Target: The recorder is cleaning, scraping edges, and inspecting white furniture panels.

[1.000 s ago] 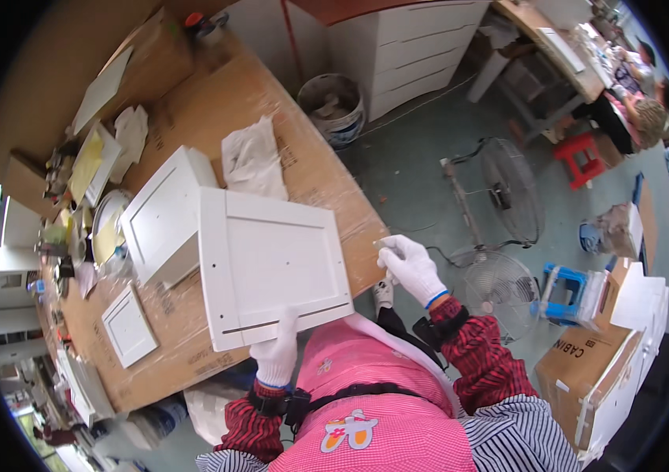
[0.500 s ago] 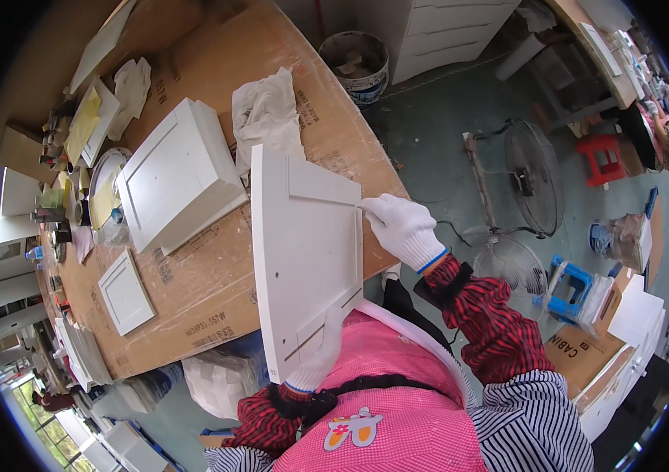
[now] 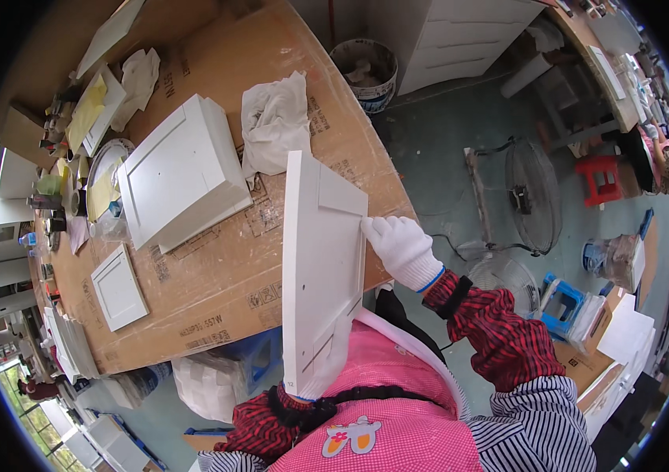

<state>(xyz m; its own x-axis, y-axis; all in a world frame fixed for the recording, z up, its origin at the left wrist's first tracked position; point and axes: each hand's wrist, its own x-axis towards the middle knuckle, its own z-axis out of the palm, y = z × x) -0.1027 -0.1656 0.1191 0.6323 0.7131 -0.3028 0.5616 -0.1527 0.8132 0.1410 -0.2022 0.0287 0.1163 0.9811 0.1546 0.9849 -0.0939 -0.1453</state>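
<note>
Panel: a white cabinet door panel with a recessed centre field is held tilted up on edge, above the near edge of the cardboard-covered workbench and close to the person's chest.
Right hand: the right hand, in a white glove, is laid against the panel's right-hand edge, fingers closed on the frame.
Left hand: the left hand is gloved and mostly hidden behind the panel's lower end; a hold from below is judged likely, but the grip cannot be told.
Handling, judged: the panel is taken to be stiff and moderately heavy, with a smooth coated face that may slip in fabric gloves and mark if knocked. Corners and edges are judged the fragile parts.
Where to hold, judged: two opposite frame edges are best taken, not the thin centre field.
Surroundings: a stack of similar white panels lies further back on the bench, a crumpled white cloth just beyond the held panel, a small white panel to the left. A floor fan stands well apart on the right.
</note>
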